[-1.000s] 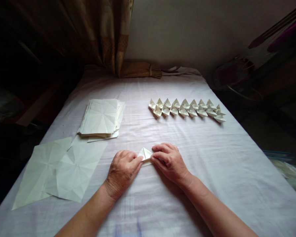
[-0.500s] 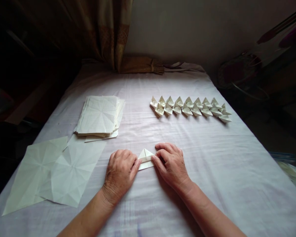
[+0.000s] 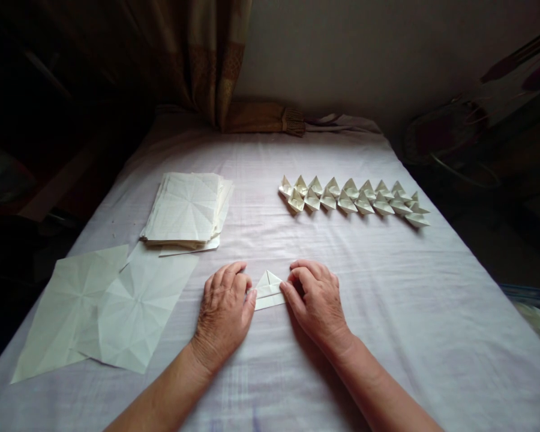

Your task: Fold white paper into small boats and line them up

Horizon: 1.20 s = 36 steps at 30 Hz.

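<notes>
A small piece of folded paper (image 3: 269, 292), pale with a triangular top and a band across its lower part, lies on the cloth between my hands. My left hand (image 3: 225, 306) grips its left edge, with the thumb against the paper and the other fingers curled. From the other side, my right hand (image 3: 318, 300) pinches the right edge between thumb and fingers. The outer corners of the paper are hidden under my fingertips. Two creased sheets (image 3: 132, 318) lie overlapping to the left of my left hand.
Beyond my left hand is a stack of creased paper sheets (image 3: 184, 207). Several folded paper boats (image 3: 348, 195) stand in two rows at the back right. A pale cloth (image 3: 387, 336) covers the surface. A curtain (image 3: 218, 60) hangs at the far edge.
The band across the folded paper's lower part now lies flatter and shows more clearly. My left fingers have lifted and loosened slightly. The whole view has shifted a little.
</notes>
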Motion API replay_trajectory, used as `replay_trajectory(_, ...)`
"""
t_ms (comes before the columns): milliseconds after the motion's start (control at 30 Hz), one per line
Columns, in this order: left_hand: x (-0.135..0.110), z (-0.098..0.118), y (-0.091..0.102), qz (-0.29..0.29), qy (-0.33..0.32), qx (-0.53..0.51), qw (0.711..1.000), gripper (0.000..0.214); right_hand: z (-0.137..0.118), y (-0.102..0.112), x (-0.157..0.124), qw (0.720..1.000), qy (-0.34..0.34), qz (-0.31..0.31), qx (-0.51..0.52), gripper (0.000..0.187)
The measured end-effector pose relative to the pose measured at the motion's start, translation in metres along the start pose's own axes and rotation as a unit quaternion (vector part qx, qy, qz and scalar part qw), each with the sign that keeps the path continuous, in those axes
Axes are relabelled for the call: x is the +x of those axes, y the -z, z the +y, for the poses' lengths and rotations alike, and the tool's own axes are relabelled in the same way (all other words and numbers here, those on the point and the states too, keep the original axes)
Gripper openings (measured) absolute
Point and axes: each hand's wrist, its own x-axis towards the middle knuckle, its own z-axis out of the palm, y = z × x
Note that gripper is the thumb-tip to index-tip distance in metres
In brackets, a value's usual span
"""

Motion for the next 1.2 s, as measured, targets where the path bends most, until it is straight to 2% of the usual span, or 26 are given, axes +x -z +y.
replay_trajectory(133,-0.001,-0.002,0.0,-0.003,-0.016,-0.023,1.0,0.014,0.001,0.0,0.0,1.0,0.007,0.002,0.008,0.001)
replay_trajectory(267,-0.003,-0.004,-0.001,0.003,-0.071,-0.036,0.997,0.029,-0.002,0.0,0.0,1.0,0.01,-0.005,-0.009,0.008)
replay_trajectory(333,-0.005,-0.005,-0.001,0.011,-0.099,-0.015,0.995,0.033,-0.007,0.0,-0.001,1.0,0.007,-0.005,-0.023,0.007)
replay_trajectory(467,-0.009,-0.005,0.001,0.032,-0.155,0.051,0.986,0.033,-0.016,-0.004,-0.002,0.999,-0.009,0.003,-0.051,0.017)
replay_trajectory(667,-0.008,-0.011,0.014,-0.025,-0.227,0.058,0.972,0.041,-0.009,0.001,0.0,0.999,-0.043,0.002,-0.009,0.009)
replay_trajectory(833,-0.008,-0.022,0.026,-0.053,-0.235,0.04,0.97,0.038,0.007,0.007,0.001,0.998,-0.053,0.018,-0.003,0.005)
replay_trajectory(967,-0.004,-0.026,0.033,-0.061,-0.255,0.043,0.964,0.035,0.009,0.006,0.0,0.999,-0.049,0.015,-0.015,0.006)
replay_trajectory(1067,0.008,-0.02,0.034,-0.064,-0.269,0.039,0.96,0.026,0.008,0.004,-0.001,0.999,-0.046,0.016,-0.018,0.006)
replay_trajectory(1133,0.019,-0.011,0.03,-0.071,-0.262,0.039,0.962,0.018,0.008,0.004,-0.001,0.999,-0.042,0.021,-0.019,0.007)
replay_trajectory(1200,0.029,0.0,0.023,-0.087,-0.242,0.045,0.965,0.021,0.008,0.004,-0.002,0.999,-0.039,0.025,-0.021,0.008)
